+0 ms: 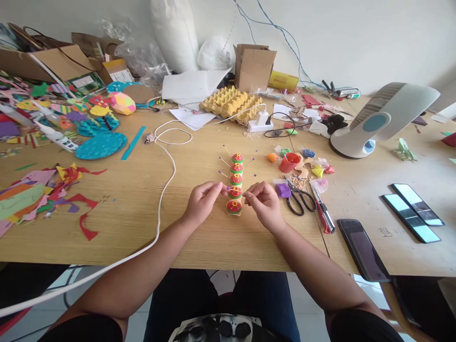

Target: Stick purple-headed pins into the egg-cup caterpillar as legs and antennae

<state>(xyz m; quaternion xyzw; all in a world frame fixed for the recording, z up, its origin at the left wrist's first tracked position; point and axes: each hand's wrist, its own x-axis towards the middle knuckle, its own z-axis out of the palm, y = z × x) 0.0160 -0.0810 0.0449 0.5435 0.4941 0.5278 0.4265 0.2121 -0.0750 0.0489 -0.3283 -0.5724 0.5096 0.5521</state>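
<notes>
Paper scraps [39, 194] sprawl at nine o'clock, reading the dial from the red-domed toy [235, 179] at centre, and a white cable [107, 270] curves down on that side. Now the left hand [203, 202], just past eight, thumb and finger pinched at the purple end of a thin stick [235, 190]! That stick bridges the toy, which runs from twelve to six on the tabletop, more sticks beside it; whether they're stuck in, I can't tell. Across at four, the right hand [264, 205], fingertips closed on the stick's other end. Here's the danger: too much squeeze from both sides and that stick could bow or snap, while a dipping knuckle could knock the domes askew. Over towards three sit scissors [296, 191], then a knife [325, 213]; a careless right forearm could catch either one!
</notes>
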